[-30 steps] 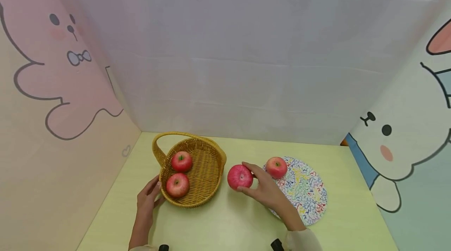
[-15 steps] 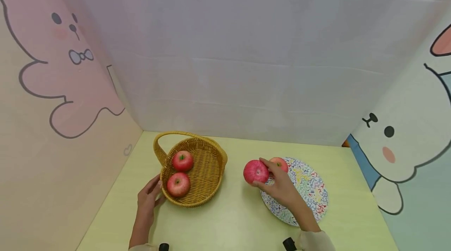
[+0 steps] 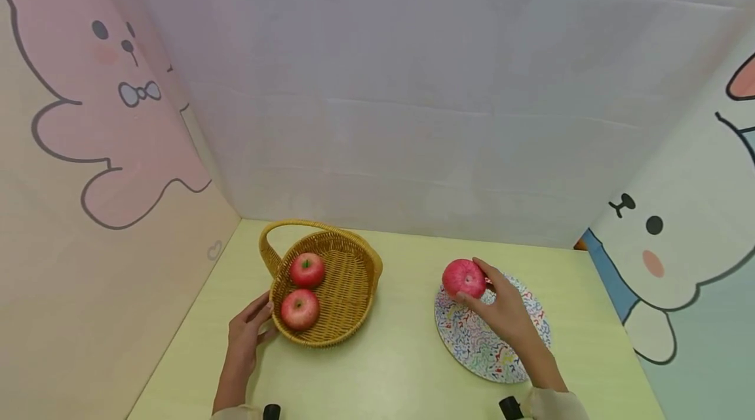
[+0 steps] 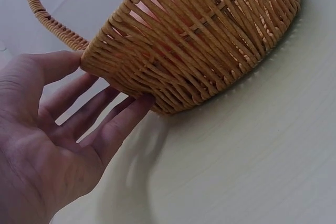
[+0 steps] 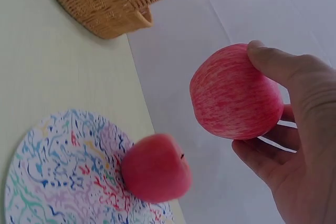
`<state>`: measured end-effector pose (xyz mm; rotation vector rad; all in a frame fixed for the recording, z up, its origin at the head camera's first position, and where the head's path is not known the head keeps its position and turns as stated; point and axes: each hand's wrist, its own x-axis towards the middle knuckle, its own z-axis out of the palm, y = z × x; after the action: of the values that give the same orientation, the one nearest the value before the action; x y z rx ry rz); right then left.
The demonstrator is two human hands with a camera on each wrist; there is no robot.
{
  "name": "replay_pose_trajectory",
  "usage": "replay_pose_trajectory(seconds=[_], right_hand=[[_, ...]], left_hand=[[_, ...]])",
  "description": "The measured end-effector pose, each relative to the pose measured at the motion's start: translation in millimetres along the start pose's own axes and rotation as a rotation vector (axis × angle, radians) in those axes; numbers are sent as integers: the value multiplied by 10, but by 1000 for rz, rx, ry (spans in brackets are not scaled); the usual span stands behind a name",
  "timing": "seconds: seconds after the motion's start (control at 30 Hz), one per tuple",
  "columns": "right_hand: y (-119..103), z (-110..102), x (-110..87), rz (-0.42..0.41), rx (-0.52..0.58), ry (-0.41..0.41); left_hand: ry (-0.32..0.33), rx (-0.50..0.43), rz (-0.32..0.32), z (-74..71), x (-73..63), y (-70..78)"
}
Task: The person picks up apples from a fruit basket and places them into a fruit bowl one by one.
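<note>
My right hand (image 3: 501, 305) grips a red apple (image 3: 464, 278) between thumb and fingers, up above the plate's far left part. In the right wrist view, the held apple (image 5: 236, 92) is clear of a second apple (image 5: 155, 169) on the patterned round plate (image 5: 58, 177); from the head that second apple is hidden. My left hand (image 3: 244, 335) is at the left side of a wicker basket (image 3: 348, 289), its fingertips touching the rim and outer wall. Two apples, one farther back (image 3: 307, 270) and one nearer (image 3: 299, 309), lie in the basket's left part.
The basket's arched handle (image 3: 295, 223) rises over its far left side. A pale yellow tabletop (image 3: 389, 354) lies between basket and plate. A white back wall (image 3: 377, 145) and cartoon-printed side panels, left (image 3: 165, 210) and right (image 3: 708, 236), enclose the table.
My right hand has carried its apple rightward from beside the basket to above the plate, covering the plate's apple in the head view. My left hand and the basket have stayed in place.
</note>
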<state>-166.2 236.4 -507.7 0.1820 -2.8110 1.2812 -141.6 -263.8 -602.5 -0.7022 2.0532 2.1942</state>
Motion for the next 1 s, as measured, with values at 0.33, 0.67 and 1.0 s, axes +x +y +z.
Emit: replay_pose_trajectory(seconds=[0.33,0.67,1.0], right_hand=[[201,-207,-52,93,-12,37],[371,-281,-112,212,-42,50],[550,-331,-204,307,-53,47]], left_hand=[[-10,-27,50,-5,7,-22],[3,-32,16,17,17,-27],[2,-28,35,24,-14,-12]])
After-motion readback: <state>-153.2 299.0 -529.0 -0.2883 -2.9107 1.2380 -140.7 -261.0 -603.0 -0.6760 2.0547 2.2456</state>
